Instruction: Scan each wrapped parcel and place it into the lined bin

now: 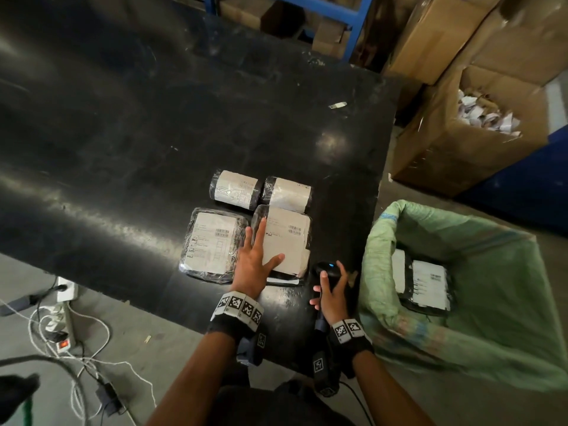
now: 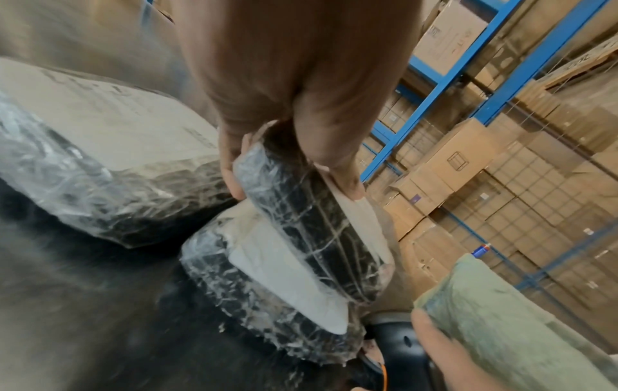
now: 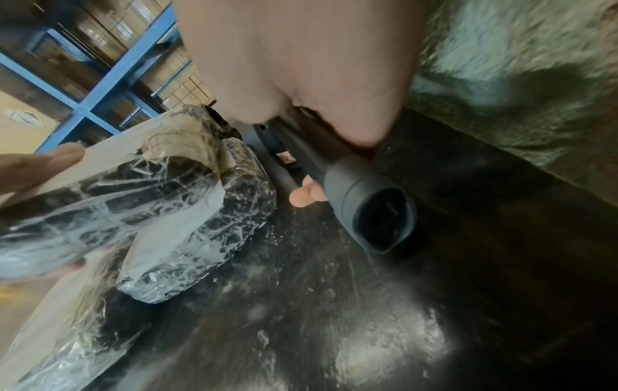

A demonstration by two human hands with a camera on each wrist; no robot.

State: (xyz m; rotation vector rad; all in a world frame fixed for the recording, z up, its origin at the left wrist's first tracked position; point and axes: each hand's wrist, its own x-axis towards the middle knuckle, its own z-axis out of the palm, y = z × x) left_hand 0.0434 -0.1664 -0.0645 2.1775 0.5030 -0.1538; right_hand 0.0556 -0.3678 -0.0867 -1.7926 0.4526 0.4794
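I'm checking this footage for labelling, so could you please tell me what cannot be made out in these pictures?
- Label text on the near-right parcel: too small in the head view, partly covered by the left hand.
- Its underside, and what lies beneath it: hidden in every view.
- Lined bin contents: one parcel in the bin shows; the liner hides the rest.
- Scanner handle: wrapped by the right hand.

Worktop (image 1: 153,133): black, glossy, scuffed and scratched, with pale dusty smears.
Parcels (image 1: 281,241): dark contents under clear, crinkled, shiny plastic film; matt white paper labels on top.
Scanner (image 3: 368,203): smooth matt dark-grey plastic.
Bin liner (image 1: 479,302): pale green woven sacking, coarse and matt.
Boxes (image 1: 455,139): brown matt cardboard.
Racking (image 2: 468,66): blue painted metal.
Wristbands (image 1: 239,309): black cloth with printed paper-white markers.
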